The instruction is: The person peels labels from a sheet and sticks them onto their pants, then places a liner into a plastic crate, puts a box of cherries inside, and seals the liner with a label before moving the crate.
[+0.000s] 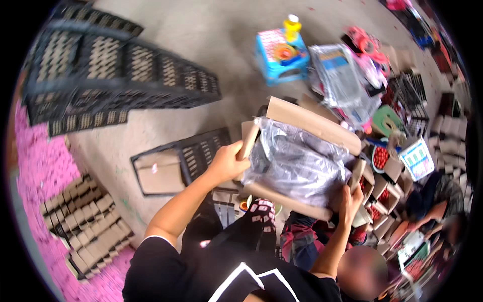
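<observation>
One wide grey floor [201,30] is stretching ahead, and it is giving the most room in the middle. On the left, a tall black stack [121,75] of crates is bounding this room, with its near end reaching toward the centre. Below it, a pink sheet [45,146] is running along the left side. A low crate [209,151] is lying just beyond the left forearm, so the passage there is being narrowed.

The brown box [284,195] is occupying the centre, slanting down to the right in the view. Its long far flap [312,123] is standing up, and a loose clear liner [297,161] is covering the inside. On the far right side, the bags [337,75] are crowding the space, while the blue stool [284,75] is standing farther ahead, apart from the box.

The box is lying between the two hands. The left hand [227,162] is gripping its left short flap, with fingers bent around it. The right hand [350,204] is holding the right short flap; its fingers are partly hiding, so I cannot tell how tightly they are bending. A yellow bottle [292,29] is standing on the stool.
</observation>
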Motion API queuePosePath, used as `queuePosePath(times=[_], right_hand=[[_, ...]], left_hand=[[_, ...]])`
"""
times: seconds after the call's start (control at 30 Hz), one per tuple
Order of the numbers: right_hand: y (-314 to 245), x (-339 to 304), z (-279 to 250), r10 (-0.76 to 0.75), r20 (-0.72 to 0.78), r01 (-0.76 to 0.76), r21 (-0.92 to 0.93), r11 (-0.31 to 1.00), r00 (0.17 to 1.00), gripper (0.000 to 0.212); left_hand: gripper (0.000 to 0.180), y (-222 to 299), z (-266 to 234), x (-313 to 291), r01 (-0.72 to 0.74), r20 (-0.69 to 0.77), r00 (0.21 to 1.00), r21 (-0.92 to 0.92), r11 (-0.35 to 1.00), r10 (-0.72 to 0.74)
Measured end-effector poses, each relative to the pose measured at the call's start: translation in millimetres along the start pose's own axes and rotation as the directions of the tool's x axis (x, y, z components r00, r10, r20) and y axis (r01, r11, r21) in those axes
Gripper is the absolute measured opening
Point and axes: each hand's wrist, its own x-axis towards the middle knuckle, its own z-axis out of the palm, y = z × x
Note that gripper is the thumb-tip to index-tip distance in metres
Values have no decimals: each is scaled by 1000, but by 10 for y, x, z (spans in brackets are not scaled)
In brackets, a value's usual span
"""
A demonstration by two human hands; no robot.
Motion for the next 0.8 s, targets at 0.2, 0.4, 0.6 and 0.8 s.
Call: queuePosePath(times=[0.2,0.4,0.6,0.8], right_hand=[[-1798,-1457,938,-147,246,84,250,965,958,15],[-1992,-2246,2544,-341,451,355,55,933,825,21],[-1694,-2483,3604,-438,342,510,-154,847,831,24],[-1704,-2457,3592,-458,349,528,-138,838,818,25]], left_hand=[[22,-366,-1772,-1957,142,-290,942,-111,984,-169],[20,-1645,-2845,-2978,79,-459,865,-273,959,-202],[20,-3020,-2900,-2945,146,-401,871,-340,929,-284],[16,-3077,-3000,-2871,153,-387,889,-250,956,-243]])
